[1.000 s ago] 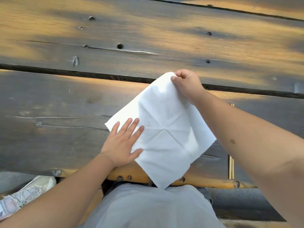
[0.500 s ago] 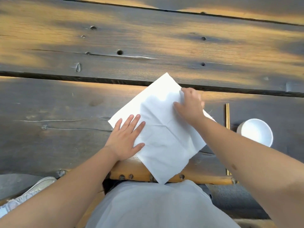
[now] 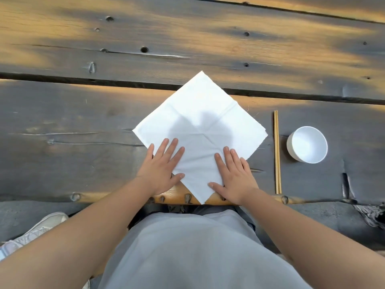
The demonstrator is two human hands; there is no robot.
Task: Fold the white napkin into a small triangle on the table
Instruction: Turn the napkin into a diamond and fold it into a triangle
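Napkin [image 3: 200, 122] is lying flat on the desk [image 3: 62, 113], turned corner-on — near corner hanging past the front edge. Left hand [image 3: 161, 165] and right hand [image 3: 234, 176] are resting on its near edges. Chopsticks [image 3: 277, 152] are sitting just right of it, bowl [image 3: 306, 144] further right.

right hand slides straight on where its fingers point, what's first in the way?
Only more napkin: the right hand lies flat on it, pointing away, slightly left. Past the far edge, bare table. Chopsticks sit off to the right.
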